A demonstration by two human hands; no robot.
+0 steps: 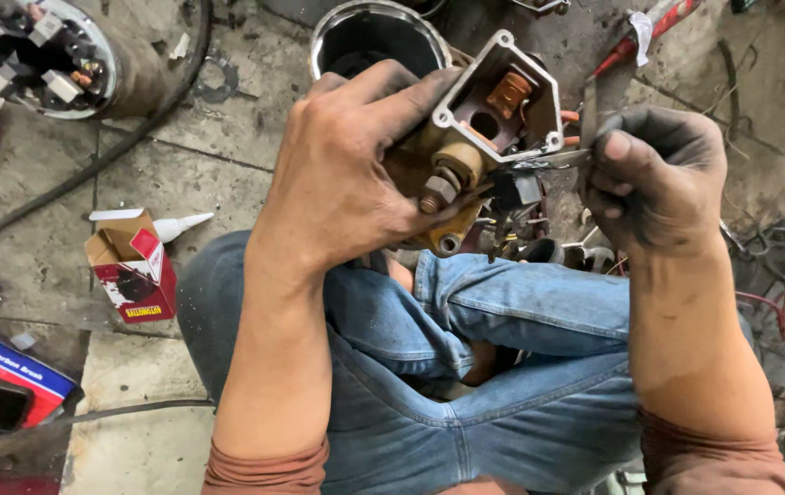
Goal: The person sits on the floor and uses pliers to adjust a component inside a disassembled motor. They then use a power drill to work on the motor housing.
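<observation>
Over the lap, left hand (342,179) gripped a greasy metal housing (475,137); right hand (653,179) pinched a thin flat blade (553,161) against its rim.

Above blue-jeaned knees, the grimy left hand (346,174) grips a brass-coloured metal housing with an open silver-rimmed cap (488,119), while the right hand (653,179) presses a thin metal blade (553,161) against its rim.
</observation>
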